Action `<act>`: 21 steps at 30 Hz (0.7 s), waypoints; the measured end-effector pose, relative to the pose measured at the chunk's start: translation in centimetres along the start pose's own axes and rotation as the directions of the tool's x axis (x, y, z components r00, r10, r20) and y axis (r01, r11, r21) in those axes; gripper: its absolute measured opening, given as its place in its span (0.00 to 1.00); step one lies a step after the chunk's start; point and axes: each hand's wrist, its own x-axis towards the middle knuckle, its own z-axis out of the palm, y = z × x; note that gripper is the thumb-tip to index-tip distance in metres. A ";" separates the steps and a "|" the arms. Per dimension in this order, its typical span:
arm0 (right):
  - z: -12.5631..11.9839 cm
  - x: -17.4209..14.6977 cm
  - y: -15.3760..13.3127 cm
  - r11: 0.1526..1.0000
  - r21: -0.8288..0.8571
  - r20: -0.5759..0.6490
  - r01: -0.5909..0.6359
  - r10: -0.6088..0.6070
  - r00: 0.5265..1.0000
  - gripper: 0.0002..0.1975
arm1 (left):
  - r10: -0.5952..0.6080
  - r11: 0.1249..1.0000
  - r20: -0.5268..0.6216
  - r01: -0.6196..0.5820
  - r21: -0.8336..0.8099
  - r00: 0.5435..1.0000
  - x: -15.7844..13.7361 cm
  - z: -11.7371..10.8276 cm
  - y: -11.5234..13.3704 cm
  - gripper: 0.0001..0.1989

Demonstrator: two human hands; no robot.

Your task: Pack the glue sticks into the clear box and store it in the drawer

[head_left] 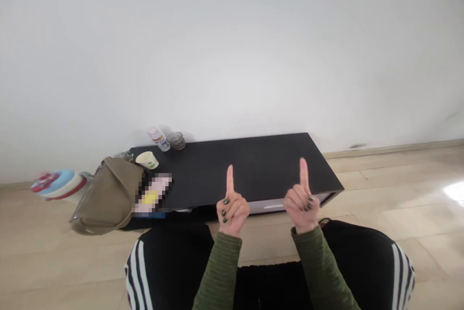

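Now left hand (233, 209) and right hand (302, 204), both empty, clench beneath raised forefingers; cup (147, 160) at ten o'clock, presumably kept aside.

Black table (246, 165), dark green sleeves (222, 271), black trousers (174, 261) — white side stripes (141, 271), brown bag (112, 194)

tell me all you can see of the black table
The black table is low, long and rectangular, its top smooth and dull-looking. It stands lengthwise by a white wall. A pale front panel shows on the near side, partly hidden by the right hand. Toward its left end stand a paper cup, glass and bottle; a bag hides part of that end.
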 end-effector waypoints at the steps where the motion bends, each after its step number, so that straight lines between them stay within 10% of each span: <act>1: -0.1 0.5 0.4 0.999 0.042 -0.064 -0.008 0.011 0.998 0.42 | 0.000 1.000 -0.021 0.000 -0.017 1.000 0.6 0.4 -0.5 0.32; 8: -4.6 0.5 1.8 0.979 0.161 -0.088 -0.128 0.144 0.986 0.36 | -0.018 0.993 0.043 0.022 -0.114 0.999 0.7 -1.0 -1.7 0.35; 12: -9.7 -0.2 3.2 0.961 -0.005 -0.280 -0.278 0.265 0.923 0.25 | -0.057 0.958 -0.004 0.056 0.282 0.998 1.6 -2.9 -2.1 0.35; 14: -12.9 -0.6 4.7 0.851 -0.104 -0.540 -0.515 0.386 0.748 0.15 | 0.037 0.762 -0.086 0.028 0.647 0.996 2.1 -4.2 -3.1 0.30; 16: -16.0 -1.2 6.3 0.690 -0.119 -0.737 -0.714 0.421 0.529 0.11 | 0.191 0.362 -0.043 -0.030 0.932 0.981 2.4 -5.9 -4.5 0.25; 18: -18.6 -1.7 7.7 0.617 -0.098 -0.805 -0.781 0.412 0.426 0.07 | 0.193 -0.013 0.030 -0.028 1.000 0.981 2.3 -7.5 -5.9 0.25; 21: -21.3 -1.8 8.9 0.557 -0.091 -0.846 -0.826 0.394 0.359 0.07 | 0.090 -0.325 0.082 -0.049 0.945 0.993 1.9 -9.2 -7.3 0.28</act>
